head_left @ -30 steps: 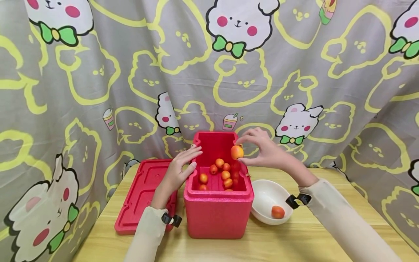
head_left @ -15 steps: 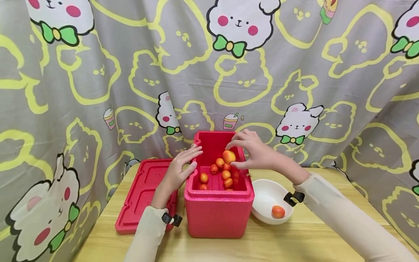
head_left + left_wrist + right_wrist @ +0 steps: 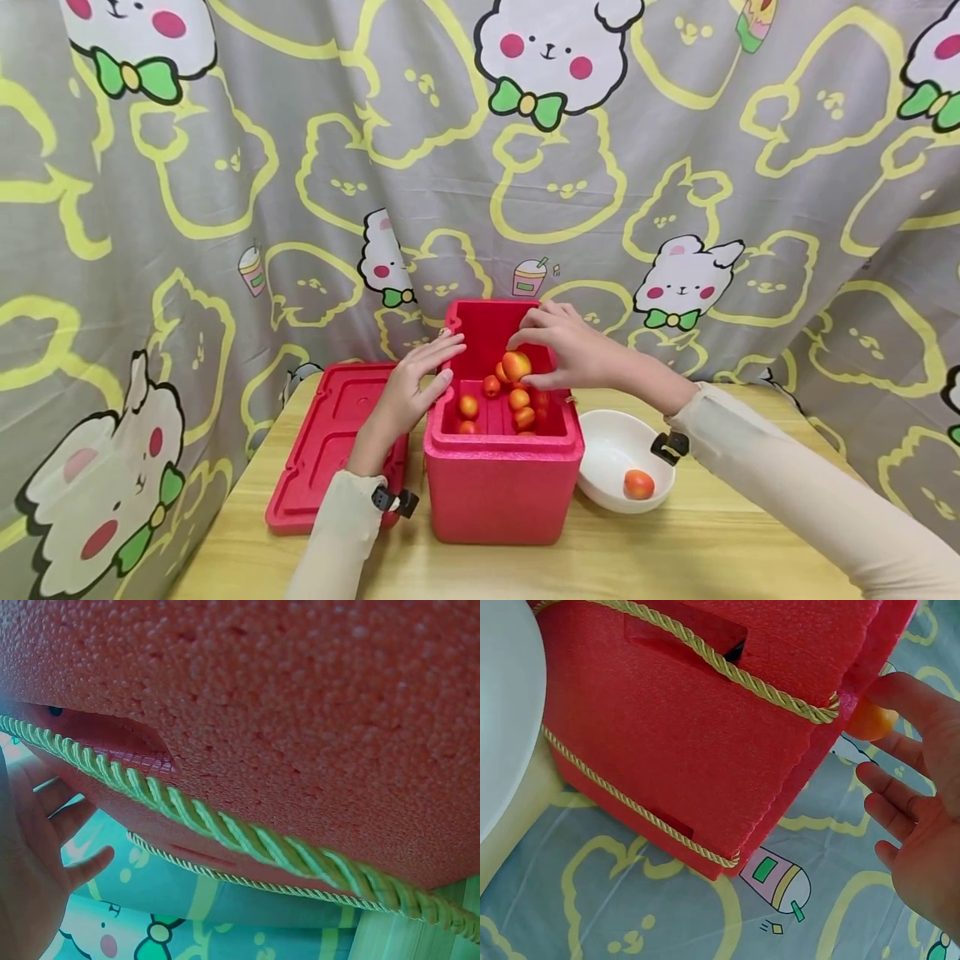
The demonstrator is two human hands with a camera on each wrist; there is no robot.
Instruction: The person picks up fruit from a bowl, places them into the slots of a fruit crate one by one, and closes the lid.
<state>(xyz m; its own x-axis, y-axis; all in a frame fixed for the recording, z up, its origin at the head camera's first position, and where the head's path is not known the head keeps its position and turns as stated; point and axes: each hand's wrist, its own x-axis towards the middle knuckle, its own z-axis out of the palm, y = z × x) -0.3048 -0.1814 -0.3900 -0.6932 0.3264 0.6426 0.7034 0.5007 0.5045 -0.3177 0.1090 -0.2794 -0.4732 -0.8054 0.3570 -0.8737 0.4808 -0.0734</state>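
A red foam box [image 3: 504, 492] stands on the table without its lid, with several small orange-red fruits [image 3: 523, 418] on its floor. Over the box's opening my right hand [image 3: 572, 346] pinches a yellow-orange fruit [image 3: 516, 366] between thumb and fingertips. In the right wrist view this fruit [image 3: 873, 720] shows at the box's rim, and the other fingers spread loosely. My left hand [image 3: 417, 379] rests at the box's left rim with straight fingers. From the left wrist view, the left hand [image 3: 37, 862] lies beside the foam wall, thumb apart.
To the right of the box sits a white bowl [image 3: 600, 442] with one orange-red fruit [image 3: 639, 484] in it. The red lid [image 3: 315, 467] lies flat at the left. A twisted gold cord [image 3: 757, 686] runs along the box's side. A patterned curtain [image 3: 450, 167] hangs behind the table.
My right hand has moved left and slightly down with the fruit, from the box's right rim to over its inside. The left hand has stayed in place.
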